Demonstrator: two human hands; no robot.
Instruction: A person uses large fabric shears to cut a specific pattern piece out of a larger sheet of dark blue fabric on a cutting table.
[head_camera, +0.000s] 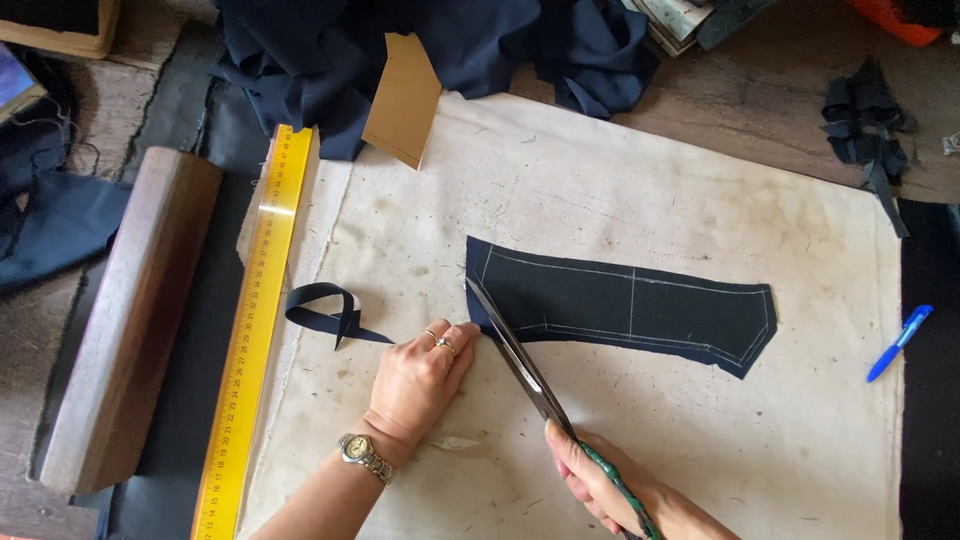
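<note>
A dark navy fabric piece (630, 305) with white chalk lines lies flat on a stained cream cloth (640, 190). My left hand (425, 375), wearing rings and a wristwatch, rests with its fingertips at the piece's lower left corner. My right hand (600, 485) grips green-handled scissors (520, 360), whose long blades lie along the fabric's left edge, tips near its upper left corner. A curled navy offcut strip (325, 310) lies just left of my left hand.
A yellow ruler (255, 320) runs along the cloth's left side beside a dark wooden block (130, 310). A tan card pattern (403, 100) and heaped navy fabric (420, 45) sit at the top. A blue pen (900, 342) lies right; dark scraps (868, 130) upper right.
</note>
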